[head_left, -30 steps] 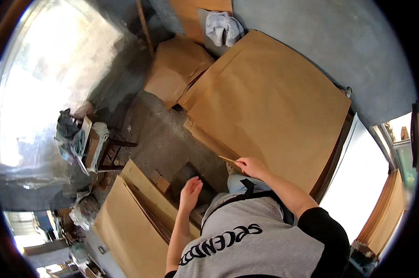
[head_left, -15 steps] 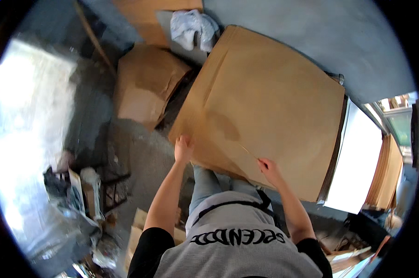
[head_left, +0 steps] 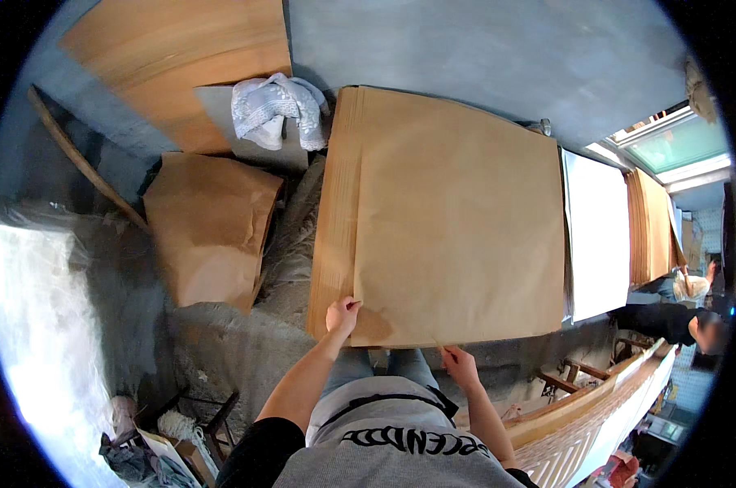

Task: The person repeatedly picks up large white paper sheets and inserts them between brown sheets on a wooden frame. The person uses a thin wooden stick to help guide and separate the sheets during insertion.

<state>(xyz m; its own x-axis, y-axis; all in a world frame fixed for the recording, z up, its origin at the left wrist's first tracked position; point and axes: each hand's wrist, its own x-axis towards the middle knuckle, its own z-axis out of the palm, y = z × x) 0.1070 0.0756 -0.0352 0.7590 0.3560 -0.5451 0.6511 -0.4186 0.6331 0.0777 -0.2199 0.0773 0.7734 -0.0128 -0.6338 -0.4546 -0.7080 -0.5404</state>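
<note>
A wide stack of brown paper sheets (head_left: pixel 457 211) lies in front of me, with its layered left edges fanned out. My left hand (head_left: pixel 342 318) is closed in a pinch on the left edge of the top sheet, near its front corner. Beside that hand a darker patch, seemingly a shadow, falls on the paper. At the stack's front edge, my right hand (head_left: pixel 460 365) has its fingers closed round a thin tan stick (head_left: pixel 438 343). Only the stick's short tip shows, so its kind is unclear.
Folded brown paper (head_left: pixel 213 220) lies left of the stack, with a pale cloth (head_left: pixel 280 110) behind it. White sheets (head_left: pixel 597 232) and more brown sheets (head_left: pixel 649 228) stand to the right. Another person (head_left: pixel 669 323) is at far right, near a long wooden rack (head_left: pixel 596 423).
My view has turned, so the stack looks squarer. My left hand has moved along to the top sheet's edge. My right hand has drawn back to the front edge with the stick.
</note>
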